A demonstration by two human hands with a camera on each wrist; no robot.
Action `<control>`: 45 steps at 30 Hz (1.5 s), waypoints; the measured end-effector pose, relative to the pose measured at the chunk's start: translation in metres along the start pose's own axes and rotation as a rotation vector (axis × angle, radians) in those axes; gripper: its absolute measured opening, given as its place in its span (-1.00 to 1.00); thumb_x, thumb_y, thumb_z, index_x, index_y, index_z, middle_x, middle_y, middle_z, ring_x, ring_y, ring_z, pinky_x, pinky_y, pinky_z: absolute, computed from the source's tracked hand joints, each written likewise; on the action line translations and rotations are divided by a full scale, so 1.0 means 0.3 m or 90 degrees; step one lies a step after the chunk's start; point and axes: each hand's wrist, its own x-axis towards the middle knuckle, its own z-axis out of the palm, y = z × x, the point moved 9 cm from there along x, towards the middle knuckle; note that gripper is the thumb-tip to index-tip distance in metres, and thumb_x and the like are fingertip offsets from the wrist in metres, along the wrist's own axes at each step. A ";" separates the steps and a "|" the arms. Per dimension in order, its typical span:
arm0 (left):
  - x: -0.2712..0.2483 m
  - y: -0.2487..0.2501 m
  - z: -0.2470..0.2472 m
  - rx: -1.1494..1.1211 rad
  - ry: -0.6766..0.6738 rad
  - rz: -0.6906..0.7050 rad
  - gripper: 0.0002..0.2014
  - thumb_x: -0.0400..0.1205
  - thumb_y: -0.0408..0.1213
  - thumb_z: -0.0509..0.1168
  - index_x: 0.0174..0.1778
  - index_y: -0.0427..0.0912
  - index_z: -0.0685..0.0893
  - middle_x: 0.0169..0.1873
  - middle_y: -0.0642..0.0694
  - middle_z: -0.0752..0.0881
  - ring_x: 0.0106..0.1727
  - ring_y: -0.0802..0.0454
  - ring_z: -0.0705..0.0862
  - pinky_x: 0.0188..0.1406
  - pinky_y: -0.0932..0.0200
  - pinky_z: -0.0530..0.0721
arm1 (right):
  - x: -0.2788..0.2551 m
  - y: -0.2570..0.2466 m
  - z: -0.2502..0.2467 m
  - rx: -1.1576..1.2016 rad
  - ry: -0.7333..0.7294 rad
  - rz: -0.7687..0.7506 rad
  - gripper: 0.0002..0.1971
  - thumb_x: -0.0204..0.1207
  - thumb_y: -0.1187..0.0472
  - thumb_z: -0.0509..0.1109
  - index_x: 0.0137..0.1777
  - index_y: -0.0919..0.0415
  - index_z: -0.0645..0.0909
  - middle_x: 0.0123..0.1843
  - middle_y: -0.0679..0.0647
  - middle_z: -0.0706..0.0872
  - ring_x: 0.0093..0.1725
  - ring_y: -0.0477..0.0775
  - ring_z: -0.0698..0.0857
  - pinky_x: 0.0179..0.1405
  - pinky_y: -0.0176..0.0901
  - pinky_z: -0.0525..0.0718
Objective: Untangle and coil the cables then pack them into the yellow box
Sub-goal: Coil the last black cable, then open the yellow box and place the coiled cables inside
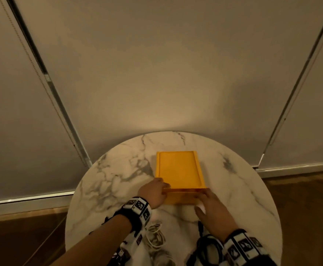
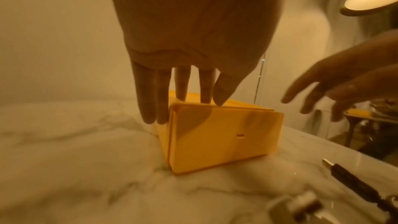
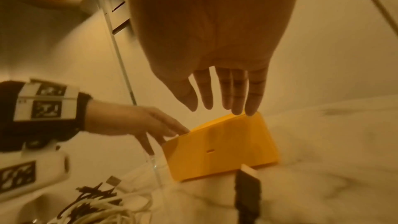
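Yellow box [image 1: 178, 169] sits on the round marble table [image 1: 243, 185], lid on, toward the far middle of the tabletop. Left hand [image 1: 154, 191] at the box's near left corner: fingers [image 2: 150, 98] straight, two down the left side wall, the others and the thumb on the top edge; no curl, released posture, touching only. Right hand [image 1: 212, 210] at the near right corner, fingers straight and spread; from the right wrist view the fingertips [image 3: 251, 108] reach the top edge, contact uncertain because of blur. White cable [image 1: 154, 237] lies in a loose bundle near the left wrist, close to the table's near edge. Black cable [image 1: 207, 244] lies beside the right wrist, its plug [image 2: 329, 163] pointing toward the box, apart from it.
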 end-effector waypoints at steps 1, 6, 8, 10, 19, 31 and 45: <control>-0.007 0.008 -0.032 0.050 0.008 -0.013 -0.59 0.62 -0.01 0.08 0.37 0.10 0.57 0.42 -0.08 0.52 0.32 -0.16 0.57 0.18 -0.04 0.62 | 0.024 -0.039 0.029 -0.003 -0.018 -0.025 -0.60 0.58 0.18 0.31 0.43 0.08 0.49 0.44 0.02 0.42 0.39 0.10 0.48 0.33 -0.10 0.51; 0.024 0.098 -0.146 0.304 0.012 0.025 -0.62 0.67 0.03 0.20 0.31 -0.08 0.66 0.26 -0.15 0.66 0.19 -0.17 0.64 0.16 -0.07 0.65 | 0.109 -0.114 0.159 -0.021 -0.119 -0.010 -0.59 0.51 0.28 0.29 0.38 0.21 0.48 0.44 0.14 0.38 0.24 0.25 0.60 0.16 0.01 0.56; 0.064 0.120 -0.121 0.306 -0.049 0.069 -0.49 0.69 0.12 0.16 0.51 -0.04 0.47 0.43 -0.19 0.49 0.35 -0.21 0.51 0.29 -0.15 0.55 | 0.124 -0.117 0.175 -0.013 -0.118 0.002 -0.58 0.50 0.30 0.29 0.37 0.25 0.45 0.43 0.16 0.38 0.21 0.26 0.61 0.11 -0.01 0.52; 0.109 0.110 -0.065 0.312 -0.112 0.089 -0.41 0.70 0.19 0.06 0.64 0.10 0.20 0.63 -0.17 0.19 0.54 -0.30 0.28 0.46 -0.26 0.36 | 0.131 -0.113 0.182 0.000 -0.118 0.008 -0.53 0.48 0.30 0.31 0.41 0.26 0.39 0.42 0.18 0.40 0.25 0.26 0.58 0.16 0.01 0.52; 0.188 -0.012 -0.048 0.319 -0.186 0.023 -0.31 0.64 0.32 -0.11 0.65 0.25 -0.19 0.69 -0.04 -0.21 0.67 -0.36 -0.03 0.59 -0.31 0.11 | 0.235 -0.113 0.171 0.112 -0.099 0.054 -0.50 0.47 0.35 0.34 0.43 0.34 0.40 0.37 0.30 0.53 0.35 0.33 0.53 0.24 -0.03 0.49; 0.196 -0.021 -0.038 0.341 -0.173 0.045 -0.36 0.68 0.28 -0.11 0.64 0.31 -0.20 0.69 0.01 -0.21 0.68 -0.27 -0.01 0.54 -0.33 0.23 | 0.060 -0.157 0.196 0.061 -0.060 0.054 -0.65 0.50 0.30 0.28 0.29 0.26 0.47 0.33 0.20 0.48 0.31 0.28 0.47 0.33 -0.01 0.35; 0.167 0.003 -0.030 0.331 -0.175 0.049 -0.34 0.67 0.28 -0.06 0.66 0.27 -0.14 0.70 0.00 -0.18 0.68 -0.27 0.00 0.57 -0.28 0.20 | -0.111 -0.214 0.183 -0.001 -0.058 0.091 -0.65 0.55 0.19 0.28 0.30 0.29 0.46 0.37 0.18 0.45 0.39 0.23 0.43 0.37 0.03 0.37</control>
